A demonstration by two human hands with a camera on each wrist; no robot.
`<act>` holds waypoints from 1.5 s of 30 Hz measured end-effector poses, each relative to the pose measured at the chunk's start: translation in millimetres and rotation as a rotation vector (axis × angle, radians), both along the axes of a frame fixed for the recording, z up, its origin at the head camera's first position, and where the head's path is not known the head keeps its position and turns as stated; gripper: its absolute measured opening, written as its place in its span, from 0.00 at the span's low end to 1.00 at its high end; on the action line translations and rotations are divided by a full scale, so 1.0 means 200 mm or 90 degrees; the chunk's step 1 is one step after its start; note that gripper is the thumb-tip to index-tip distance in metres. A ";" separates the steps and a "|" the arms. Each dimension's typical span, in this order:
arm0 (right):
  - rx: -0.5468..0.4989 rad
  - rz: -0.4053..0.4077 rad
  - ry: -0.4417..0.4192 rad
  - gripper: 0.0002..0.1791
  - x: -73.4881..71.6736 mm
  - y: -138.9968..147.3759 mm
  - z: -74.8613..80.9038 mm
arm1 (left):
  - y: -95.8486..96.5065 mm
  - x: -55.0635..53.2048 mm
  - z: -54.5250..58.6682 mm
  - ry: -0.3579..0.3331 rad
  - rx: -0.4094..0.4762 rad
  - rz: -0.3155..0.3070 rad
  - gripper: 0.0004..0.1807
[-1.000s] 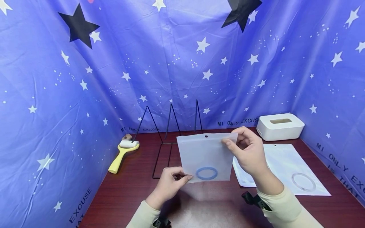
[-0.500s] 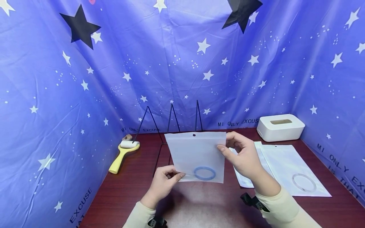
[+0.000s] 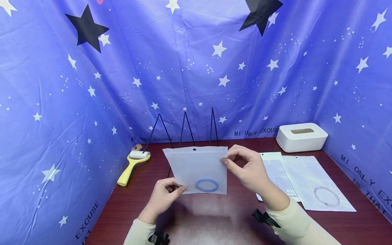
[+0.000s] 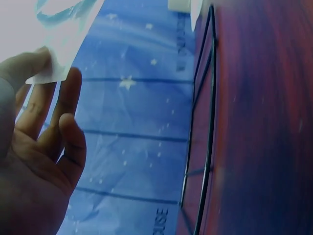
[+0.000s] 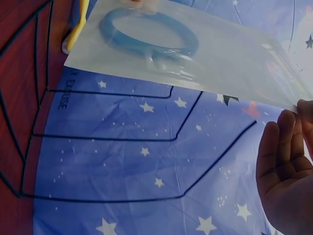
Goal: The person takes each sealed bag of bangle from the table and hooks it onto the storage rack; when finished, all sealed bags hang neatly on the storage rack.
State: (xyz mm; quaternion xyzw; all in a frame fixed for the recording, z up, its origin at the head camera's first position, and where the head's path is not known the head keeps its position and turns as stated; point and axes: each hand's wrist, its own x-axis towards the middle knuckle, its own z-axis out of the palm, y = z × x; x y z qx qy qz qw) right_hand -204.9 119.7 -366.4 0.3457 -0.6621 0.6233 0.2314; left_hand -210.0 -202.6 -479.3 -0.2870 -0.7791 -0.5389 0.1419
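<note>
Both hands hold up a translucent white zip bag [image 3: 196, 166] with a hang hole at its top edge. A blue ring, perhaps a bangle [image 3: 207, 185], lies inside near the bottom of the bag. My left hand [image 3: 162, 197] pinches the lower left corner between thumb and fingers, which the left wrist view shows at the bag's corner [image 4: 54, 68]. At the upper right edge, my right hand [image 3: 248, 166] pinches the bag with thumb and fingertips. Behind the bag stands a black wire rack [image 3: 212, 126] with upright peaks; its lower part is mostly hidden in the head view.
Two more white bags lie on the dark red table [image 3: 208, 224] at the right; the outer bag [image 3: 309, 173] holds a pale ring [image 3: 326, 196]. A white tissue box [image 3: 301, 137] stands behind them. A yellow-handled lint roller [image 3: 130, 168] lies at the left, near a small brown object [image 3: 136, 147].
Both hands have carried the bag leftward, in front of the wire rack, and slightly lower at the last. More of the bags on the table now shows at the right.
</note>
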 end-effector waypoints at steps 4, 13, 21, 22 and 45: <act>-0.002 0.013 0.013 0.05 -0.02 -0.05 -0.01 | -0.07 0.00 0.01 0.003 -0.006 0.008 0.08; -0.001 0.047 0.001 0.02 -0.03 -0.16 0.00 | -0.20 -0.02 0.02 0.019 0.022 0.002 0.10; 0.005 0.076 -0.004 0.10 -0.04 -0.25 -0.01 | -0.32 -0.03 -0.01 -0.013 0.030 0.035 0.11; 0.005 0.081 -0.003 0.11 -0.04 -0.26 -0.01 | -0.34 -0.03 -0.01 -0.015 0.030 0.038 0.10; 0.012 0.090 -0.074 0.05 -0.09 -0.49 -0.08 | -0.57 -0.04 -0.04 -0.029 0.053 0.068 0.08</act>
